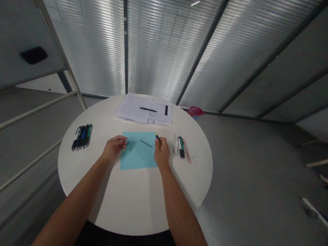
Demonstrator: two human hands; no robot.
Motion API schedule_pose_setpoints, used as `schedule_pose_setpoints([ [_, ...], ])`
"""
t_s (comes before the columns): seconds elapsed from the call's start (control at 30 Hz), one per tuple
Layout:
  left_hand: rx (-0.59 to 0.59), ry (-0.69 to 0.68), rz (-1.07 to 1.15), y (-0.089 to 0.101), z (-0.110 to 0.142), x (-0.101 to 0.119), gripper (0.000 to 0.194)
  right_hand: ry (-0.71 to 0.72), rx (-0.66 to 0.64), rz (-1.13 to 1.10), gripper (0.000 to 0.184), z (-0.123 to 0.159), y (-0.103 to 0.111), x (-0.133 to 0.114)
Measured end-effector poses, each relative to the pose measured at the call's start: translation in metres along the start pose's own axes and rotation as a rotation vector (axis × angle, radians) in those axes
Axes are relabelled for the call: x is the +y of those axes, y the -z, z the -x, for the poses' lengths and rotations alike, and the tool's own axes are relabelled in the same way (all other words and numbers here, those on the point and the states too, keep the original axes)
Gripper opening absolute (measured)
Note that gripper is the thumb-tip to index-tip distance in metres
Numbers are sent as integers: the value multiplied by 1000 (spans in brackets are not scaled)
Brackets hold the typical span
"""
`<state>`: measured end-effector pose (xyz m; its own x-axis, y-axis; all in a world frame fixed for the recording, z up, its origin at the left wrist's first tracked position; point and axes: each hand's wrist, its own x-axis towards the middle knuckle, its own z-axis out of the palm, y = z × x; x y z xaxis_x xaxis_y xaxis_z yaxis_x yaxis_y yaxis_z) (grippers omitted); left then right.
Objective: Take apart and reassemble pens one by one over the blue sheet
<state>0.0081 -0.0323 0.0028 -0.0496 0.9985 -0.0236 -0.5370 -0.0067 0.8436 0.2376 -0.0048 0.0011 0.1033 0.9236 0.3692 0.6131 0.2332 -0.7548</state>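
Observation:
A light-blue sheet of paper (pixel 137 161) lies in front of me on the white round table (pixel 126 208). On it rests a thin dark pen refill (pixel 145 143), slanting down to the right. My right hand (pixel 162 154), at the sheet's right edge, is closed around a black pen barrel (pixel 158 138) with yellow on it. My left hand (pixel 115 147) is at the sheet's left edge with its fingers drawn together. Something tiny and dark shows by its fingertips, too small to name.
Several pens (pixel 81 137) lie in a row on the left. To the right are a black-and-green pen (pixel 181 148), a white piece (pixel 176 144) and a pink strip (pixel 187 152). Behind the sheet, a dark pen (pixel 148 109) lies on stacked papers (pixel 133 110).

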Motion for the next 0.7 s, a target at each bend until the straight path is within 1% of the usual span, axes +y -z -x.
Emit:
schedule_pose_setpoints([
  [0.07, 4, -8, 32, 1, -1, 2, 19, 24, -8, 71, 33, 0, 1, -1],
  [0.13, 4, -3, 52, 2, -3, 2, 19, 67, -34, 196, 28, 1, 2, -2],
  [0.23, -12, 28, 48, 3, -6, 2, 18, 136, -132, 402, 21, 2, 3, -5],
  [0.33, -26, 45, 42, 3, -9, 1, 17, 182, -219, 521, 18, 2, 4, -6],
  [0.43, -31, 55, 44, 2, -10, 2, 18, 221, -274, 557, 16, 2, 3, -7],
  [0.53, -23, 53, 47, 2, -10, 3, 18, 239, -301, 540, 16, 0, 2, -7],
  [0.7, -27, 60, -7, 0, -11, 2, 17, 218, -240, 444, 20, -1, 1, -6],
])
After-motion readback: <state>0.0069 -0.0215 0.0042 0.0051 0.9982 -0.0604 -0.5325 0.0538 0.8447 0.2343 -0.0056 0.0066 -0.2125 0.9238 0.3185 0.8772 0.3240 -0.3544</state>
